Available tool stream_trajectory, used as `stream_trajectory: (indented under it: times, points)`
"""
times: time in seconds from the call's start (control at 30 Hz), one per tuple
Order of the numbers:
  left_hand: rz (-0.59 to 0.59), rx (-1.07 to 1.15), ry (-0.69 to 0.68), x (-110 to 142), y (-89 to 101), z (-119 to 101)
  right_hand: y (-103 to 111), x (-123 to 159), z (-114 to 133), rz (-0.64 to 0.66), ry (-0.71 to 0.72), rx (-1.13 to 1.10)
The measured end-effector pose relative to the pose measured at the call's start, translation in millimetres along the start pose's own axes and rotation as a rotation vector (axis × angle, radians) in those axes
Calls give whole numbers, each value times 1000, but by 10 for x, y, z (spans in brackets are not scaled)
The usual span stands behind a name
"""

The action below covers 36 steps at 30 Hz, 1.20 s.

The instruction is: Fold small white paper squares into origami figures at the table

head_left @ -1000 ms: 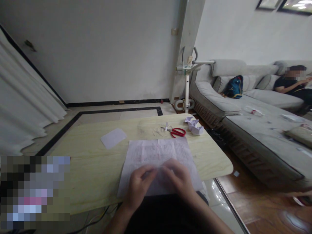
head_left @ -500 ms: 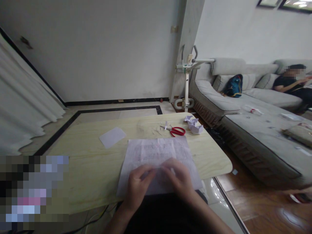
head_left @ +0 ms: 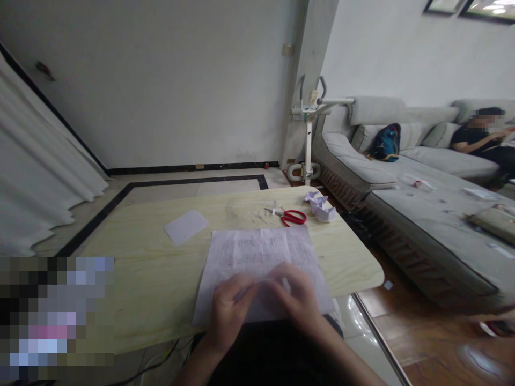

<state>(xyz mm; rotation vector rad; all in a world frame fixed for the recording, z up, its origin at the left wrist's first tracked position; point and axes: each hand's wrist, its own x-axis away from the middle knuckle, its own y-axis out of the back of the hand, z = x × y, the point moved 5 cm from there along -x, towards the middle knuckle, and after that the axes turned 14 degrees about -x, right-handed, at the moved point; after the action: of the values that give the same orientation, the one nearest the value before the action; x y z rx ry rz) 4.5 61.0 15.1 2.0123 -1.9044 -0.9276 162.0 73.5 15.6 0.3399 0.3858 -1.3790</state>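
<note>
A printed sheet of paper (head_left: 257, 254) lies on the light wooden table (head_left: 153, 284) in front of me. Both hands rest on its near edge, fingertips meeting at the middle. My left hand (head_left: 229, 313) has its fingers curled and pinched on a small fold of paper. My right hand (head_left: 295, 297) is closed against the same spot. What lies between the fingertips is mostly hidden.
Red-handled scissors (head_left: 290, 216) and paper scraps lie at the far side, with folded paper pieces (head_left: 321, 207) at the far right corner and a small blank card (head_left: 185, 226) to the left. A grey sofa (head_left: 422, 214) with a seated person (head_left: 480, 139) stands to the right.
Both hands stay on the near edge of the sheet; the fingers have shifted only slightly against each other. The view has barely moved.
</note>
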Motion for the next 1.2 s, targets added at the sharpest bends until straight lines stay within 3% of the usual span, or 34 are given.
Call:
stream_trajectory:
  times: [0.53,0.63,0.83,0.97,1.2]
  points:
    - [-70,32,-54,42,86,-114,-6,6,69,22,-205,-88]
    - [-56,64,-27,31,77,-118,-23,7,51,13,-262,-118]
    - [47,124,196,78,-71,84,5,33,-50,-76,-384,-231]
    - [106,89,170,94,-102,70,44,40,-100,-146,-404,-289]
    - [101,6,142,50,-84,13,60,29,-110,-188,-419,-279]
